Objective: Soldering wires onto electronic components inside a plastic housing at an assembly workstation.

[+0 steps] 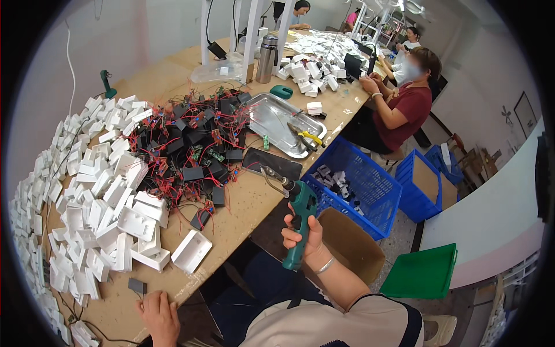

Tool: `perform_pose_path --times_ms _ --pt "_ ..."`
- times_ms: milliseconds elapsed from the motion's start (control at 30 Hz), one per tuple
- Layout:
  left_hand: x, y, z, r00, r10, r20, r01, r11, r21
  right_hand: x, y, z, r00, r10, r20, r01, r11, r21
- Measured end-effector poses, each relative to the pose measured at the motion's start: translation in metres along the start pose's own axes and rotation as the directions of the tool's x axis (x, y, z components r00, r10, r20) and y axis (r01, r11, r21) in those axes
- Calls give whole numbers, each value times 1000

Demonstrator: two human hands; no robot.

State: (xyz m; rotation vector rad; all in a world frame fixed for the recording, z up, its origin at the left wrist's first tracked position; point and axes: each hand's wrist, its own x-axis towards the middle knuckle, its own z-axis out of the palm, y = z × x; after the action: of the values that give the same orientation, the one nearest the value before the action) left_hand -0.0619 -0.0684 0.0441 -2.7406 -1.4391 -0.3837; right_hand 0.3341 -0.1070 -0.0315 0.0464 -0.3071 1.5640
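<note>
My right hand (309, 236) is wrapped round the handle of a green soldering gun (301, 217), its metal tip pointing up and left past the table edge. My left hand (160, 318) rests at the near table edge with fingers bent down. Just beyond its fingertips lies a small black box (137, 285); what those fingers grip, if anything, is hidden. An open white plastic case (191, 251) sits to the right of the black box. Further back are a heap of white cases (87, 243) and a tangle of black boxes with red wires and circuit boards (193, 139).
Beyond the tangle lie a dark smartphone (272, 163), a metal tray (269, 115), yellow-handled pliers (306, 137) and a steel flask (266, 59). Blue crates (352, 191), a cardboard box (350, 246) and a green tray (420, 270) stand right of the table. Several people sit further along.
</note>
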Motion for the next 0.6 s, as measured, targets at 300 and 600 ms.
perform_pose_path --times_ms 300,600 --pt "-14 -36 -6 987 78 138 -66 994 -86 25 4 -5 996 78 42 -77 997 -20" --pt "-21 -45 -20 951 23 308 18 991 -129 27 8 -7 995 83 51 -82 996 -24"
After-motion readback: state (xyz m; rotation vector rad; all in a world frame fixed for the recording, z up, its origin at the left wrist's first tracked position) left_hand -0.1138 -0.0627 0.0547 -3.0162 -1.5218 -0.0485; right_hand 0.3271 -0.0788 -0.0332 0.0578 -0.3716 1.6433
